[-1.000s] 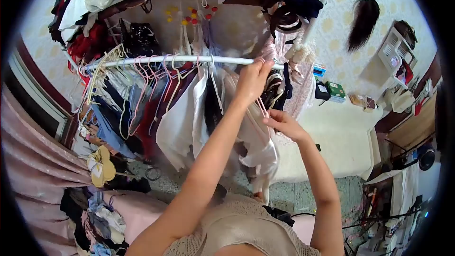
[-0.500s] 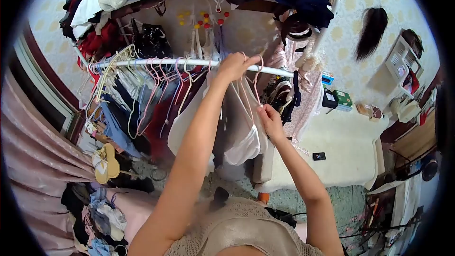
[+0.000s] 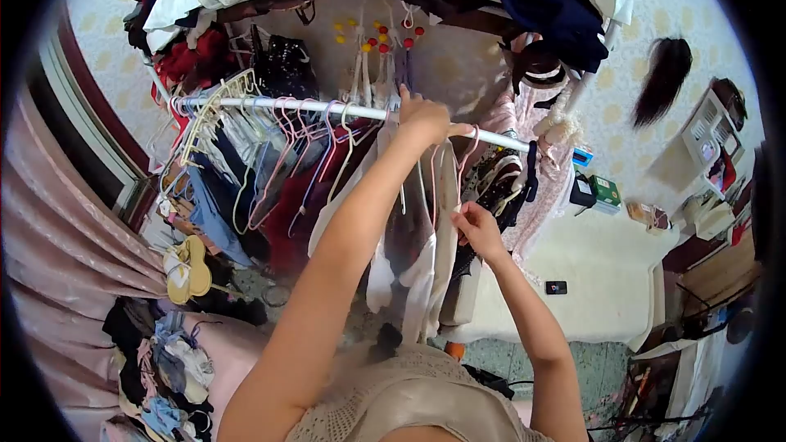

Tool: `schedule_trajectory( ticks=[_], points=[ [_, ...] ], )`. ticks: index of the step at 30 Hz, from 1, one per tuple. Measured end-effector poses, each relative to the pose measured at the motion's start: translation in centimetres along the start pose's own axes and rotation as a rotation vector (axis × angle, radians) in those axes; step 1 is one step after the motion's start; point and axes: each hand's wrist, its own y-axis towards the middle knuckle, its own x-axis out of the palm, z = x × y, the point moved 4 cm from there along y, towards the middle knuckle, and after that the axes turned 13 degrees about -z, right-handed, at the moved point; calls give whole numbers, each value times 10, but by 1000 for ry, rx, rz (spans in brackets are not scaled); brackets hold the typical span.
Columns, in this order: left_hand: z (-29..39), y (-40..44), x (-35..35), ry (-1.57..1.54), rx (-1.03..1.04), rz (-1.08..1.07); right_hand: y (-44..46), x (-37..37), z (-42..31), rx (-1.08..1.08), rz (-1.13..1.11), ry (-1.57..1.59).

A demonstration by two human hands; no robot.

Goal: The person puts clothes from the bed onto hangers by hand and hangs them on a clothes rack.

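Observation:
At the white clothes rail (image 3: 319,106), my left hand (image 3: 424,119) lies over the bar among the hangers, index finger and thumb stretched apart. Its other fingers are partly hidden. Just below, my right hand (image 3: 481,232) pinches the edge of a white garment (image 3: 444,196) hanging from the rail. A pink hanger (image 3: 467,155) hooks over the bar beside my left thumb. Another white garment (image 3: 419,274) hangs to the left of the pinched one, its lower part narrow. Farther left, several coloured hangers (image 3: 282,143) carry clothes.
Folded clothes (image 3: 548,12) are piled on the upper shelf. A cream sofa (image 3: 598,254) with a phone (image 3: 556,287) on it stands at the right. Yellow sandals (image 3: 190,272) and a heap of clothes (image 3: 176,364) lie at the lower left.
The view has shifted, so the rail appears lower and farther right. My left index finger and thumb have spread apart. The white garments now hang narrower, and my right hand still pinches one.

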Motion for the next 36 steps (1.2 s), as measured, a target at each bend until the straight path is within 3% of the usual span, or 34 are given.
schedule_trajectory(
  ticks=[5, 7, 11, 17, 20, 21, 23, 25, 27, 28, 31, 33, 34, 36],
  points=[
    [-3, 5, 14, 38, 45, 91, 6, -1, -4, -11, -14, -146],
    [3, 0, 14, 276, 35, 372, 6, 0, -11, -23, -4, -208],
    [8, 0, 5, 397, 44, 342, 8, -5, -30, -99, -16, -361],
    [14, -2, -3, 666, 2, 55, 5, -12, -56, -154, 13, -450],
    [-11, 15, 11, 248, 203, 1, 8, -14, -60, -223, 54, -446],
    [-18, 15, 14, 251, 206, -2, 10, -13, -57, -221, 58, -443],
    [-25, 16, 14, -116, 426, 56, 16, -13, -50, -261, 96, -442],
    [-25, 11, 12, -104, 422, 60, 19, -9, -49, -265, 122, -518],
    [-38, 10, 2, -863, 739, 223, 23, -2, -47, -274, 143, -594],
    [-48, 8, 1, -1044, 727, 330, 24, -1, -47, -292, 192, -565],
    [-69, -36, 14, -1119, 477, 891, 27, 1, -46, -332, 268, -514],
    [-83, -60, 37, -1199, 244, 1033, 25, 2, -48, -390, 388, -592],
    [-88, -66, 51, -1198, 239, 1028, 24, 3, -54, -394, 441, -579],
    [-101, -63, 87, -974, 27, 905, 24, 7, -64, -434, 452, -595]
  ],
)
